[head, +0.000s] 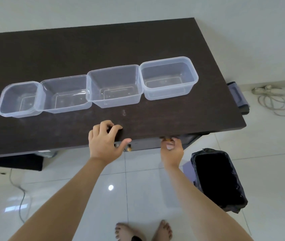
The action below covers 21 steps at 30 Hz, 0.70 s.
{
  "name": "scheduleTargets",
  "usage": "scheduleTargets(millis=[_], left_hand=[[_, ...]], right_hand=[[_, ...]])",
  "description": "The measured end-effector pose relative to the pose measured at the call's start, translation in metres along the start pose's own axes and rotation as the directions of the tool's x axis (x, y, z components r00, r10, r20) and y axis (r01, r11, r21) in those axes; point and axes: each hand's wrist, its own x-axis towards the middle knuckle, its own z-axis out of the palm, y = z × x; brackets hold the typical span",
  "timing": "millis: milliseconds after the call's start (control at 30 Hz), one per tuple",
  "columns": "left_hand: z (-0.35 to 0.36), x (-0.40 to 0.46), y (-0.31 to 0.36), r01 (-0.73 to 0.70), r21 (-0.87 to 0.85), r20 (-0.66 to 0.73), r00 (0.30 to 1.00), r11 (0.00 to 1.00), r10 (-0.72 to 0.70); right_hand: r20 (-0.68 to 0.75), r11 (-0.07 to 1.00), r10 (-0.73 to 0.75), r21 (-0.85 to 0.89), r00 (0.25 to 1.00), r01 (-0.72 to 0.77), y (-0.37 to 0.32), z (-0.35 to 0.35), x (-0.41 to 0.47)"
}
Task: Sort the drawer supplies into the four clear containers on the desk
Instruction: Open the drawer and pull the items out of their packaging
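Observation:
Several empty clear containers stand in a row across the dark desk (68,49), from the far-left one (2,100) to the far-right one (195,70). My left hand (104,140) rests on the desk's front edge with bent fingers on the top and the thumb out over the edge, holding nothing. My right hand (171,146) reaches under the front edge and pinches a small wooden drawer knob (168,139). The dark drawer front (145,144) shows just below the desk top. The drawer's contents are hidden.
Another round wooden knob (129,149) sits on the front between my hands. A bin with a black liner (218,180) stands on the tiled floor at the right. A grey-black object (237,96) hangs off the desk's right side, with coiled cable (277,101) beyond. My bare feet (143,231) are below.

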Motion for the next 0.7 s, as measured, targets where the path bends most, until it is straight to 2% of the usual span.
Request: scheduleTargets(millis=[200,433,700], left_hand=[[0.002,-0.001,-0.001,-0.02,0.013,-0.023,1.0,1.0,0.021],[0.002,-0.001,-0.001,-0.028,-0.016,0.065,0.997,0.999,0.029],[0.007,-0.001,-0.002,-0.034,-0.037,0.028,0.999,0.999,0.035]], right_hand=[[-0.093,0.996,0.045,0.079,0.995,-0.038,0.002,0.011,0.005],[-0.051,0.996,0.0,0.089,0.999,0.005,0.001,0.007,0.006],[-0.042,0.995,-0.063,0.075,0.997,0.066,0.024,-0.013,-0.019]])
